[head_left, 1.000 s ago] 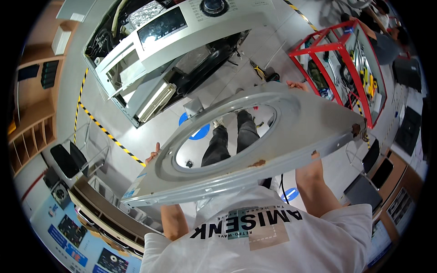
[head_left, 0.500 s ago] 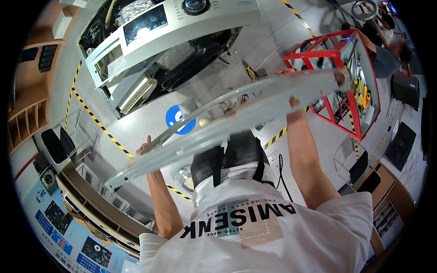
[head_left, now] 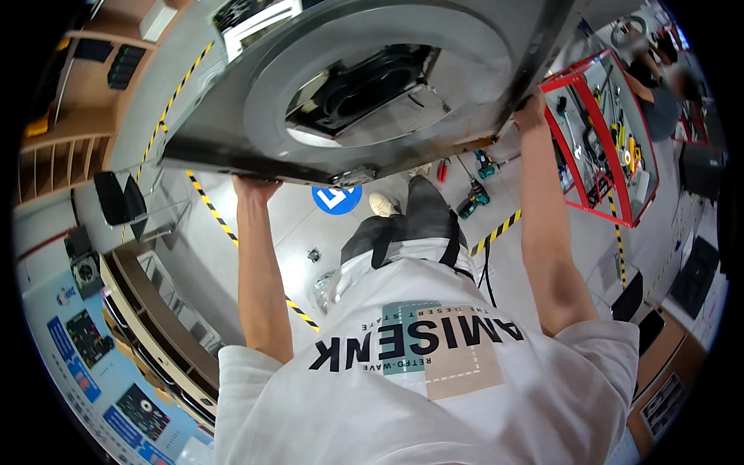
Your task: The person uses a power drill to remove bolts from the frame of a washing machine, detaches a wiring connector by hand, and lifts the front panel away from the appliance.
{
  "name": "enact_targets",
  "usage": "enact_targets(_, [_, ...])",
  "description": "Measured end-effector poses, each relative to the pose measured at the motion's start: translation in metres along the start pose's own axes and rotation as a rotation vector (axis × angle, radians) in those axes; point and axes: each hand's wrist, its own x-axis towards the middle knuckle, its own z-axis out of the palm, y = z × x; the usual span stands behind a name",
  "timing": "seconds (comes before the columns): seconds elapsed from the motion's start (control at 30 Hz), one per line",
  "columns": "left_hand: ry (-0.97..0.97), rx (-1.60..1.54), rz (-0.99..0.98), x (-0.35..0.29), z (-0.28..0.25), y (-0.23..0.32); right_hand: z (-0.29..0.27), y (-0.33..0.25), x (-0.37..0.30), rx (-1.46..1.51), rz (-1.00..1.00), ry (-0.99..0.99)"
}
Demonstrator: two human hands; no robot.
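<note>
A large grey metal front panel with a big round opening is held up in front of me, its lower edge toward my body. My left hand grips the lower left edge from below, with the fingertips hidden behind the metal. On the right side edge, my right hand is closed round the panel. Through the opening shows the dark inside of a washing machine. A small latch-like part sits on the panel's lower edge.
Two cordless drills and red-handled pliers lie on the floor by my feet. A red-framed tool cart stands right, a person beyond it. A black chair and wooden shelves are left. A small part lies nearby.
The panel has swung from a slanted, edge-on pose to facing the machine and moved forward, up in view. Both hands have gone forward with it and still hold it.
</note>
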Motion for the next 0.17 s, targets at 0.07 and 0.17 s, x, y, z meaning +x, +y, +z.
enact_targets(0.07, [-0.062,-0.004,0.054,0.001,-0.022,0.006,0.022,-0.002,-0.036,-0.017,-0.092,-0.070])
enact_targets(0.17, [-0.044,-0.032,0.242,-0.003,-0.044,0.003,0.044,-0.005,-0.052,0.014,-0.102,-0.204])
